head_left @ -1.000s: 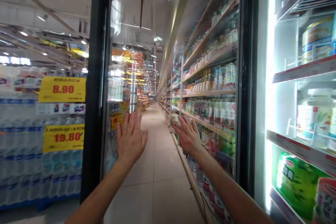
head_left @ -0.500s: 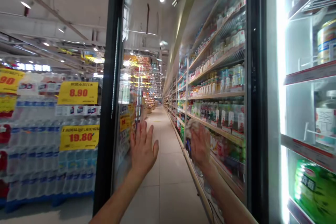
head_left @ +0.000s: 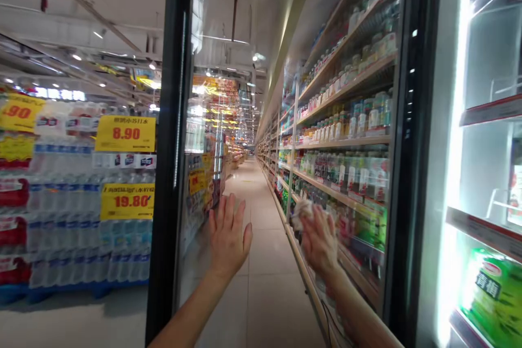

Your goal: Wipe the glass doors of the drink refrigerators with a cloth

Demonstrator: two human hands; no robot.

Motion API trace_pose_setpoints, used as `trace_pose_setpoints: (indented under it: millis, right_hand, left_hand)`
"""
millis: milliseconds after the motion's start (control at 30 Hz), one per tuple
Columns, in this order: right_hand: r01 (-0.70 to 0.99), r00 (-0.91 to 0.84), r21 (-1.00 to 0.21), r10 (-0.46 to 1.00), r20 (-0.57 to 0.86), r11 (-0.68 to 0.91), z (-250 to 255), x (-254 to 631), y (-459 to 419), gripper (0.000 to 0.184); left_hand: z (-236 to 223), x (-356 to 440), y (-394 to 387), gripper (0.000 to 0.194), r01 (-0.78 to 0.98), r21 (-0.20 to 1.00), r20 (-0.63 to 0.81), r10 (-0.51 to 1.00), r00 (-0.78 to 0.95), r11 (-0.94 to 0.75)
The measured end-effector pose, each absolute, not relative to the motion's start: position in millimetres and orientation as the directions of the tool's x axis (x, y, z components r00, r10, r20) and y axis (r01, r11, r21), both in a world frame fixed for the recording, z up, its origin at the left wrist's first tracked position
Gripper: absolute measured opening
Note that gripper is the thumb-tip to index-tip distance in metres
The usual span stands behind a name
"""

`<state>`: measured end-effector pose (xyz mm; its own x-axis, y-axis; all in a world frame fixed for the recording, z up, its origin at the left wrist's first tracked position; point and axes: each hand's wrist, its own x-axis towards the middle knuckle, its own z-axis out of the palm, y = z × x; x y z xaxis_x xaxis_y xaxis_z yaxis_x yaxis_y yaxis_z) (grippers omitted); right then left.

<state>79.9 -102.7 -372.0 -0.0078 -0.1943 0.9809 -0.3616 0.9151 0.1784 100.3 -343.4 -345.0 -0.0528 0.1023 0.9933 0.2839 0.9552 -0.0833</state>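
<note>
A glass cooler door with a black frame (head_left: 173, 136) stands swung out in front of me, and I see the aisle through its pane. My left hand (head_left: 229, 239) lies flat against the glass, fingers spread, with nothing in it. To its right, my right hand (head_left: 320, 239) presses a crumpled whitish cloth (head_left: 302, 212) to the pane. That hand is slightly blurred, and the cloth pokes out past its fingertips on the left side. Shelves of bottles (head_left: 359, 174) show behind the glass beyond my right hand.
At right is the lit cooler interior with shelf edges (head_left: 485, 231) and a green pack (head_left: 487, 288). Water bottles (head_left: 69, 217) are stacked at left on a blue pallet (head_left: 98, 288), under yellow price signs (head_left: 125, 134). Tiled floor (head_left: 265, 304) runs down the aisle.
The view has turned left, so the door sits further right in the picture. My right hand has moved with the cloth, a little lower on the glass. My left hand stays flat on the pane.
</note>
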Motion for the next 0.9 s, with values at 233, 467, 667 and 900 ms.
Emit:
trace_pose_setpoints:
  millis: [233, 467, 667, 900]
  right_hand:
    - [-0.299, 0.137, -0.424, 0.478, 0.868, 0.855, -339.9, 61.6, -59.3, 0.047]
    - [-0.372, -0.021, 0.209, -0.233, 0.972, 0.905, -376.9, 79.1, -124.5, 0.044]
    - [-0.272, 0.13, -0.491, 0.537, 0.833, 0.828, -342.4, 59.8, -38.5, 0.048]
    - [-0.422, -0.059, -0.121, 0.106, 0.993, 0.898, -331.3, 80.1, -165.8, 0.047]
  left_hand:
    - [-348.0, 102.4, -344.3, 0.051, 0.316, -0.076, 0.994, 0.098, -0.057, 0.946]
    - [-351.0, 100.8, -348.9, 0.052, 0.305, -0.103, 0.99, 0.126, -0.058, 0.947]
    - [-352.2, 102.0, -349.1, 0.05, 0.317, -0.115, 0.987, 0.143, -0.067, 0.941]
    - [-353.6, 104.8, -346.2, 0.051, 0.451, -0.066, 0.993, 0.103, -0.056, 0.89]
